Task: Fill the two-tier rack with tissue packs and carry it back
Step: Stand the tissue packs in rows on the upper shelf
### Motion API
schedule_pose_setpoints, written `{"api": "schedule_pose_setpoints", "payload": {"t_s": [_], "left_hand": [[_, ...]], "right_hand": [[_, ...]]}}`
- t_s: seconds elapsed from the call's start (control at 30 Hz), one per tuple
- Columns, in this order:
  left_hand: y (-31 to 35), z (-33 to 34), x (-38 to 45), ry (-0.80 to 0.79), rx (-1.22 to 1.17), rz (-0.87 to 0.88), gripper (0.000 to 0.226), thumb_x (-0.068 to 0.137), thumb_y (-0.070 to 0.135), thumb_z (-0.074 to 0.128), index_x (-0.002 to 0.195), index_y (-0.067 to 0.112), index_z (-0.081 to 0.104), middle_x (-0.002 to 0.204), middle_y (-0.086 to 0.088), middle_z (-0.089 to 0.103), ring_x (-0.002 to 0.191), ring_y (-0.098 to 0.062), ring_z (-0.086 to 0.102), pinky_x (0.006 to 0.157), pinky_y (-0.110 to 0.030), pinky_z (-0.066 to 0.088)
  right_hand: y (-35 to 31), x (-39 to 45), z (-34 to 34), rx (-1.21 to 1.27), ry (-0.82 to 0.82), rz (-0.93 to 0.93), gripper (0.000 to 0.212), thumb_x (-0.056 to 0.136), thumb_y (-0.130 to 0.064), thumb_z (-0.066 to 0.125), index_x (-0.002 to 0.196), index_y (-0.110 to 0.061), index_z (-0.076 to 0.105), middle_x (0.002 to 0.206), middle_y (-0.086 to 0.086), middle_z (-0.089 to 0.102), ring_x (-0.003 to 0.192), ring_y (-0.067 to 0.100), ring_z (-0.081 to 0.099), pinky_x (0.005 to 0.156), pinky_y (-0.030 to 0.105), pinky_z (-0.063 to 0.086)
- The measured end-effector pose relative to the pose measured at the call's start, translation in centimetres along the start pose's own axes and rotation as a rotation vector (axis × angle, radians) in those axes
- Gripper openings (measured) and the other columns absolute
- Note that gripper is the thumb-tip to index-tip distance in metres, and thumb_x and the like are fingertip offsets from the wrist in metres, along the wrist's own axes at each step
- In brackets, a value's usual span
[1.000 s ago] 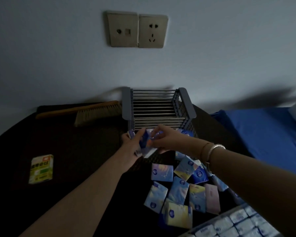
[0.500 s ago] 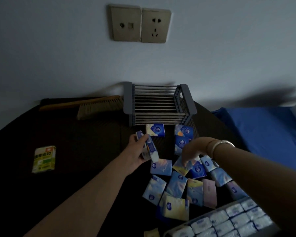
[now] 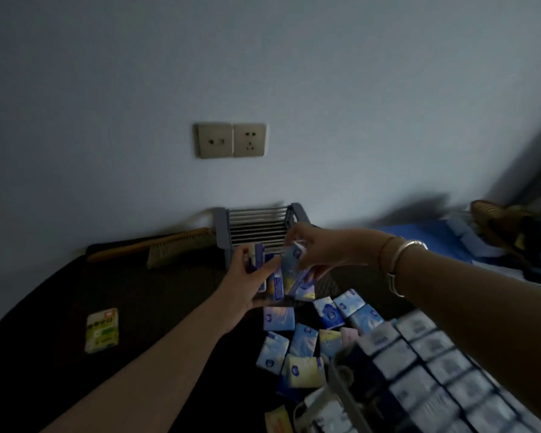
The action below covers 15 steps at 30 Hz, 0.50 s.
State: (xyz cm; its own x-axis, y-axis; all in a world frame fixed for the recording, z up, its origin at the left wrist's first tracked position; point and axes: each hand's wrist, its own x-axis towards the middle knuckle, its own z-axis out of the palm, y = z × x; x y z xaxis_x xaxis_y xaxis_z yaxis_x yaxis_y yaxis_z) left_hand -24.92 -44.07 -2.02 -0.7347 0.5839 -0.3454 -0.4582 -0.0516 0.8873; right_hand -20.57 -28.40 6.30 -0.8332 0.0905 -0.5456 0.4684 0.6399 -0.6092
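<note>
Left hand [image 3: 247, 276] grips upright tissue packs [image 3: 274, 278] in front of the slatted rack [image 3: 256, 226], which stands against the wall on the dark table [image 3: 138, 301]. Right hand [image 3: 316, 248] pinches another pack [image 3: 295, 260] beside them. Loose packs [image 3: 297, 342] lie scattered nearer the viewer; a brush [image 3: 169, 246] lies left of the rack.

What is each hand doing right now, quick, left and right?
Left hand: fingers curled round a few tissue packs held on edge.
Right hand: pinching one tissue pack, adding it beside the left hand's packs.
</note>
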Motion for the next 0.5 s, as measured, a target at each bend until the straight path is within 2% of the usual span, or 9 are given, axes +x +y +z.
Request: {"api": "schedule_pose_setpoints", "payload": {"t_s": [0.07,0.13,0.2,0.3,0.37,0.43,0.5], "left_hand": [[1.5,1.0,-2.1,-0.044,0.063,0.121,0.038,0.082,0.014,0.072,0.111,0.024,0.049,0.113,-0.008,0.061,0.097,-0.023,0.065,0.074,-0.042,0.058],[2.9,2.0,-4.2,-0.066,0.197,0.272,0.050,0.078,0.007,0.074,0.118,0.023,0.048,0.109,-0.004,0.060,0.096,-0.020,0.063,0.073,-0.033,0.058],[4.2,3.3,-5.9,-0.107,0.360,0.472,0.058,0.074,0.004,0.078,0.120,0.024,0.047,0.108,0.001,0.059,0.098,-0.015,0.061,0.076,-0.026,0.057],[5.4,5.5,-8.7,-0.164,0.528,0.670,0.072,0.070,0.006,0.081,0.127,0.026,0.042,0.104,0.006,0.057,0.095,-0.012,0.061,0.079,-0.023,0.055],[5.9,7.1,-10.7,-0.158,0.585,0.742,0.079,0.069,0.009,0.083,0.133,0.024,0.039,0.101,0.010,0.059,0.094,-0.007,0.061,0.080,-0.017,0.053],[6.2,8.7,-12.5,-0.098,0.674,0.831,0.072,0.067,0.016,0.085,0.128,0.017,0.046,0.100,0.009,0.059,0.086,0.001,0.058,0.071,-0.004,0.046],[6.4,10.6,-14.0,-0.055,0.772,0.920,0.059,0.067,0.020,0.085,0.115,0.011,0.053,0.097,0.006,0.060,0.079,0.001,0.055,0.063,-0.002,0.042]], "right_hand": [[-0.9,-3.4,0.0,0.095,0.163,-0.013,0.045,0.085,0.001,0.062,0.119,-0.016,0.036,0.095,0.018,0.061,0.067,0.024,0.066,0.068,0.035,0.059],[-1.6,-6.8,-0.1,0.186,0.286,-0.014,0.026,0.087,-0.003,0.061,0.105,-0.010,0.044,0.086,0.017,0.064,0.058,0.016,0.064,0.054,0.023,0.056],[-1.9,-9.9,-0.1,0.193,0.358,-0.034,0.005,0.090,-0.010,0.058,0.090,-0.005,0.057,0.087,0.017,0.066,0.062,0.012,0.062,0.054,0.019,0.051],[-1.8,-14.5,0.2,0.370,0.419,-0.102,0.026,0.095,-0.028,0.051,0.083,-0.008,0.061,0.080,0.005,0.065,0.059,0.009,0.061,0.058,0.021,0.047],[-1.5,-17.5,0.2,0.493,0.369,-0.145,0.038,0.094,-0.046,0.046,0.084,-0.014,0.064,0.076,0.001,0.067,0.062,0.009,0.066,0.060,0.022,0.049],[-1.0,-19.9,-0.1,0.459,0.319,-0.154,0.050,0.089,-0.060,0.044,0.089,-0.016,0.068,0.085,0.003,0.071,0.079,0.015,0.069,0.072,0.027,0.053],[-0.3,-21.7,-0.8,0.384,0.301,-0.161,0.057,0.084,-0.066,0.047,0.096,-0.016,0.071,0.098,0.005,0.072,0.094,0.022,0.068,0.085,0.033,0.054]]}}
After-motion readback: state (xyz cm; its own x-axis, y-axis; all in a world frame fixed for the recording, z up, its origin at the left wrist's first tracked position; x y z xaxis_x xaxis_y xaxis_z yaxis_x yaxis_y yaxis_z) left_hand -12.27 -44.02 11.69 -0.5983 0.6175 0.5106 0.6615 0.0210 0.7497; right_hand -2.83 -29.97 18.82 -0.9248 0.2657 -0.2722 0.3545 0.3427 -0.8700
